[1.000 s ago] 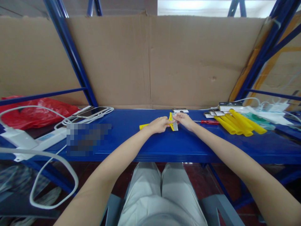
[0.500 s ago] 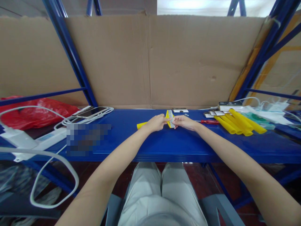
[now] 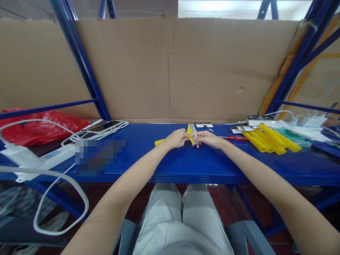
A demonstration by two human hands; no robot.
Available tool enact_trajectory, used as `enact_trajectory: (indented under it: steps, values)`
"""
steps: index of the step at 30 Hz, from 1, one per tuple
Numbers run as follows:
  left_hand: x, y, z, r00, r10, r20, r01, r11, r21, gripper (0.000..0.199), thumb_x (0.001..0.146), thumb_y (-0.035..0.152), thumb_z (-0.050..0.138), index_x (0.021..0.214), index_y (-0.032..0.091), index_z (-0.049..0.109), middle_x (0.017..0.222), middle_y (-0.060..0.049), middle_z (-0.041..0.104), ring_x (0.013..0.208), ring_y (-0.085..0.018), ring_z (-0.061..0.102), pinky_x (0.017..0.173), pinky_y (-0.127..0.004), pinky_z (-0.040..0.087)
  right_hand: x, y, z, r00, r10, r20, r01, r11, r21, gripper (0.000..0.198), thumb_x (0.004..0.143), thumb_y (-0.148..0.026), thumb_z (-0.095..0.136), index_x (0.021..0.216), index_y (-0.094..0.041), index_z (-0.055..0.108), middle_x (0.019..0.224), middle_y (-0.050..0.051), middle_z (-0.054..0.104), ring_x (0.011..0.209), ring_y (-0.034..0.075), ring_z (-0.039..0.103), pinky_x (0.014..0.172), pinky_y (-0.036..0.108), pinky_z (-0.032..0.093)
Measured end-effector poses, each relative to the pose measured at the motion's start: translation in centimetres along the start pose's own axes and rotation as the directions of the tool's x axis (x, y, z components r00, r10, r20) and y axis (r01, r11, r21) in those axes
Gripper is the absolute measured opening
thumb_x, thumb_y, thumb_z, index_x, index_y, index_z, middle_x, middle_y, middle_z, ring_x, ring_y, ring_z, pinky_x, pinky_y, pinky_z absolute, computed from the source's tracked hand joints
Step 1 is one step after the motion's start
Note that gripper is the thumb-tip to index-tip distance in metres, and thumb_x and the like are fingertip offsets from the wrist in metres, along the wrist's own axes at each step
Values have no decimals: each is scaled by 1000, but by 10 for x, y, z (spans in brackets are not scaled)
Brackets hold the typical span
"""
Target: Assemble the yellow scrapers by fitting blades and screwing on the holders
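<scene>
In the middle of the blue table, both hands are at a yellow scraper point(image 3: 190, 129) with a wide head and a pale, shiny strip along it. My left hand point(image 3: 177, 138) is closed round its handle, whose yellow end point(image 3: 159, 142) shows beyond the palm. From the other side, my right hand point(image 3: 207, 138) pinches the pale strip at the head, with fingertips at its lower end. Just beyond the right hand lie some tiny metal parts point(image 3: 210, 130) and a small white-and-black card point(image 3: 204, 124). A red-handled screwdriver point(image 3: 237, 138) lies to the right of that hand.
Several yellow tubes point(image 3: 265, 139) lie at the right, near small packets point(image 3: 240, 128) and a box point(image 3: 260, 119). At the left are a phone point(image 3: 104, 126), white cables, a power strip point(image 3: 57, 156) and a red plastic bag point(image 3: 50, 124). A cardboard wall point(image 3: 170, 71) stands behind the table.
The scraper's head has turned slightly in my hands. My right fingers have shifted a little at the strip, with fingertips now showing lower down. My left hand has barely moved.
</scene>
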State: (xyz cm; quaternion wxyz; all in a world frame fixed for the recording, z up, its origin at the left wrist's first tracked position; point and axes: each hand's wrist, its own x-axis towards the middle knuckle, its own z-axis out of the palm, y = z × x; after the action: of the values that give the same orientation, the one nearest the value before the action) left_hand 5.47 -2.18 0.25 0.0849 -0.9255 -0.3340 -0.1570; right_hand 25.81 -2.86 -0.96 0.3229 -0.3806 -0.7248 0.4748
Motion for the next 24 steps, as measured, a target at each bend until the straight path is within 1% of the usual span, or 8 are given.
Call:
enact_trajectory:
  steps: [2,6,13,18,24]
  values:
    - [0,0,0,1000,0,4,0,1000,-10,37,92,24,45,125,27,61,86,-5,56,81,-16,54,75,-28,42,-1,-1,0,1000,-4,26,4,1000,-5,23,70,-35,71,76,-15,61,73,2,69,56,9,58,56,24,38]
    - [0,0,-1,1000,-5,3,5,1000,-5,36,92,21,45,122,28,64,85,-5,55,80,-16,54,75,-28,42,0,1,0,999,-18,26,18,1000,17,29,65,-34,76,81,-16,61,72,1,69,56,9,57,55,24,39]
    - [-1,4,-4,1000,-17,13,16,999,29,38,93,21,42,125,28,61,88,-6,55,81,-17,55,74,-27,42,2,8,-1,1000,-23,10,23,999,43,27,68,-37,75,80,-16,61,72,2,68,56,9,57,55,24,40]
    - [-1,6,-5,1000,-24,10,24,999,27,39,93,23,42,129,28,58,89,-6,56,84,-17,56,76,-28,42,2,10,-2,1000,-16,6,15,996,94,29,70,-41,73,77,-16,59,72,3,69,57,10,56,56,25,42]
    - [-1,10,-7,999,-30,37,28,999,46,40,94,23,41,131,26,56,93,-8,57,86,-19,57,77,-29,44,1,8,-1,1000,-3,7,3,993,115,30,69,-43,73,74,-15,61,68,4,68,55,10,57,55,25,42]
